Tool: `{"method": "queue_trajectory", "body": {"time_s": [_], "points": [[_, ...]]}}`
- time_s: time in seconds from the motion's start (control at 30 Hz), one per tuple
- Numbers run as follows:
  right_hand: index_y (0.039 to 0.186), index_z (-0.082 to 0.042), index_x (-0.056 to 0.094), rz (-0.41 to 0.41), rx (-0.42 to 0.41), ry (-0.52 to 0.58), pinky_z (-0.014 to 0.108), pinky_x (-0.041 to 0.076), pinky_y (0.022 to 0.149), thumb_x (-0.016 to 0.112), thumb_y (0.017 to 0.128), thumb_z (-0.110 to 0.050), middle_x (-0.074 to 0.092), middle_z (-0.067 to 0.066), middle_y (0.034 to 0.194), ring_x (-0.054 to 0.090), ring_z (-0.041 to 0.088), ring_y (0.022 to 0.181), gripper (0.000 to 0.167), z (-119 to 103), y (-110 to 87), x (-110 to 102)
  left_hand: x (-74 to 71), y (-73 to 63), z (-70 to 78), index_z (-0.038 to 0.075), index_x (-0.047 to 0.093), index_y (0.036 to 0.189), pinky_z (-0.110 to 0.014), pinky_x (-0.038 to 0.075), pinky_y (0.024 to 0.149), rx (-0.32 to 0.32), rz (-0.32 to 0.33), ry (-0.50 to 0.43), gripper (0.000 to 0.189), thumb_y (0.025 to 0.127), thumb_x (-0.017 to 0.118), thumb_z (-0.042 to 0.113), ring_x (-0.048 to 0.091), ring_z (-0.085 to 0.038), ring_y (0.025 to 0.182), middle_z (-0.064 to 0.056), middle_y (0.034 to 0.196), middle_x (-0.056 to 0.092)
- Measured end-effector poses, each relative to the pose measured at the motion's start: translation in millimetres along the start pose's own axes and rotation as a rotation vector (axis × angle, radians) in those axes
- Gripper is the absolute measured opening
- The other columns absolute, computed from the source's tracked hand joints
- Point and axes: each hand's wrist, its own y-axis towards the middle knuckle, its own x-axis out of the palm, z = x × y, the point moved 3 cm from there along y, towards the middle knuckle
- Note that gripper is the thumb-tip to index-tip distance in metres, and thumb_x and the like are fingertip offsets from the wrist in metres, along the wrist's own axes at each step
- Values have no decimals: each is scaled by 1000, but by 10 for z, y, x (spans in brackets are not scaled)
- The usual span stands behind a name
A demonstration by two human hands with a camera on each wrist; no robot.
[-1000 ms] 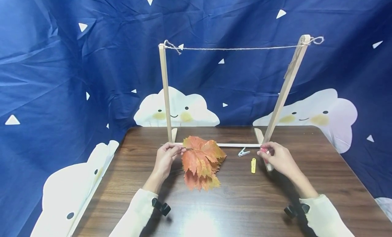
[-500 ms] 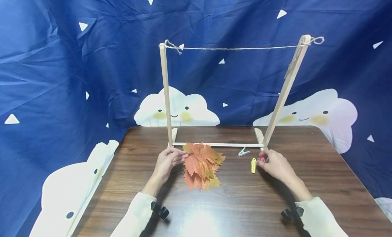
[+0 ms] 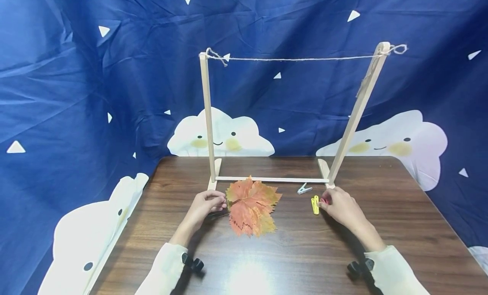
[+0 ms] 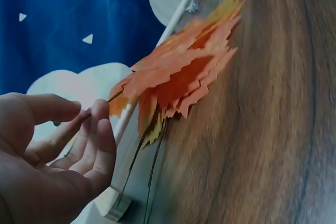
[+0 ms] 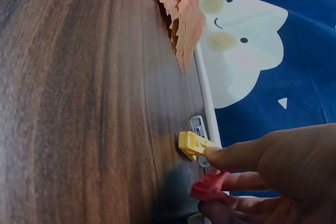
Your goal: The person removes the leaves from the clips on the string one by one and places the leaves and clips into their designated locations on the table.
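Observation:
In the head view, my left hand is at the left edge of a pile of orange-red artificial maple leaves. Its thumb and fingertips pinch the thin stem of the top leaf, in the left wrist view. Stems of other leaves hang below. My right hand holds a red clothespin between its fingers. The thumb of that hand touches a yellow clothespin, which stands tilted on the table. Behind it lies a pale blue clothespin.
A wooden frame stands toward the back of the dark wooden table. Twine runs between the tops of its two posts, and a thin bar joins their feet. A blue cloud-print curtain hangs behind.
The left hand has lowered the top leaf onto the pile and shifted slightly left. The right hand has moved the red clothespin forward-left to the yellow one, which now looks turned.

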Motion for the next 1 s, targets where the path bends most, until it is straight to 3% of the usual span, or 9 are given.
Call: {"method": "queue_trajectory", "body": {"time_s": [0.23, 0.4, 0.53, 0.77, 1.0], "points": [[96, -12, 75, -16, 16, 6, 49, 50, 65, 82, 91, -27, 67, 9, 96, 62, 24, 78, 18, -16, -7, -10, -13, -23, -4, -12, 69, 117, -35, 65, 87, 3, -39, 146, 22, 98, 66, -1, 78, -21, 91, -31, 111, 75], [100, -14, 77, 43, 23, 9, 54, 54, 67, 78, 94, -27, 72, 8, 100, 68, 29, 82, 14, -47, -8, 7, -13, -63, 2, -8, 73, 109, -37, 65, 82, 48, -16, 300, 17, 94, 71, 1, 76, -21, 89, -23, 104, 78], [101, -14, 76, 71, 23, 24, 48, 52, 64, 78, 94, -26, 71, 4, 91, 66, 24, 79, 14, -79, 29, 36, -22, -78, 19, -3, 76, 104, -29, 59, 78, 76, 12, 388, 13, 93, 73, 2, 71, -15, 85, -19, 100, 79], [101, -11, 75, 54, 20, 49, 38, 46, 60, 81, 91, -26, 66, -2, 81, 60, 18, 72, 19, -105, 86, 140, -32, -80, 42, -2, 76, 104, -23, 55, 77, 88, 10, 414, 13, 94, 71, 3, 67, -7, 83, -18, 99, 80], [105, -12, 75, 25, 71, 31, 40, 45, 58, 72, 89, -21, 67, 0, 84, 62, 23, 75, 18, -131, 120, 168, -24, -74, 40, -5, 75, 104, -27, 58, 77, 92, 16, 377, 13, 93, 70, 0, 71, -13, 84, -21, 99, 79]]}}
